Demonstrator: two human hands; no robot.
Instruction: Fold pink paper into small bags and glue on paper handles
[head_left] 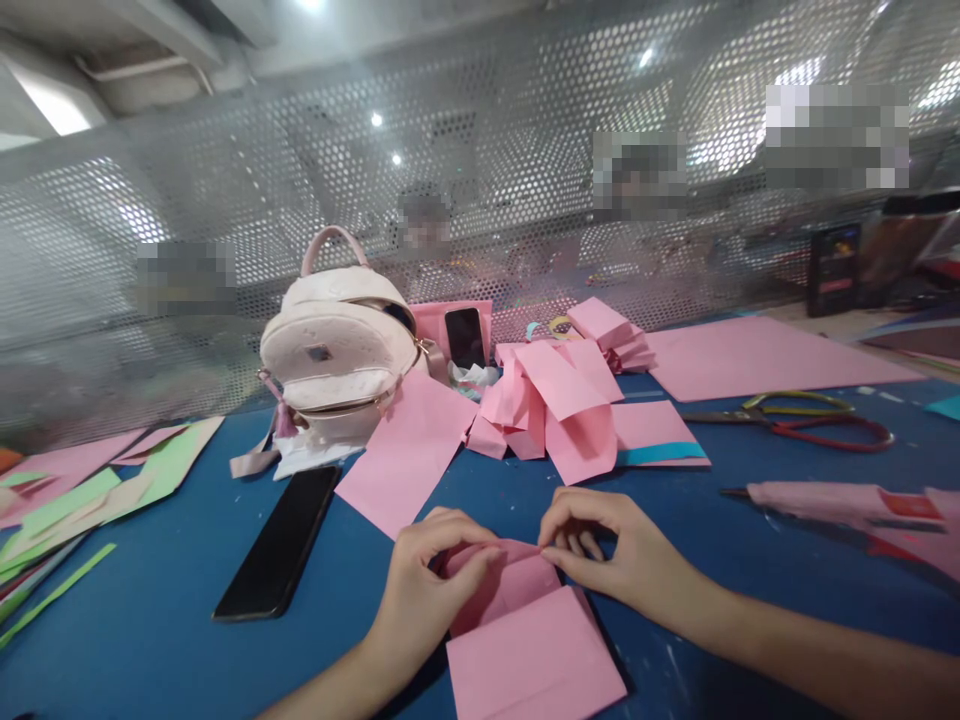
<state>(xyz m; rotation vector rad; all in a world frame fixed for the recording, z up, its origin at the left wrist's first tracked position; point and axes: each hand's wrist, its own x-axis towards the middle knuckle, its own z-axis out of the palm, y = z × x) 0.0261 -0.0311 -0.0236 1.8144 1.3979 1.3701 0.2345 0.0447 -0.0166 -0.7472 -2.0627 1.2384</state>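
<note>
A folded piece of pink paper (pixel 536 655) lies at the front middle of the blue table, its far flap raised. My left hand (pixel 435 575) pinches the upper left of that flap between thumb and fingers. At the flap's right corner, my right hand (pixel 611 545) is closed, thumb against forefinger on the paper's edge. Just beyond my hands are a flat pink sheet (pixel 412 455) and a heap of folded pink paper pieces (pixel 574 400). A black phone (pixel 277 545) lies to the left of my left hand.
A pale backpack (pixel 337 345) stands at the back, beside a propped phone (pixel 466 338). Scissors (pixel 795 418) and a pink glue gun (pixel 847 503) lie on the right. Green paper (pixel 161 470) is at the left. A perforated metal screen (pixel 510 190) rises behind, with people beyond it.
</note>
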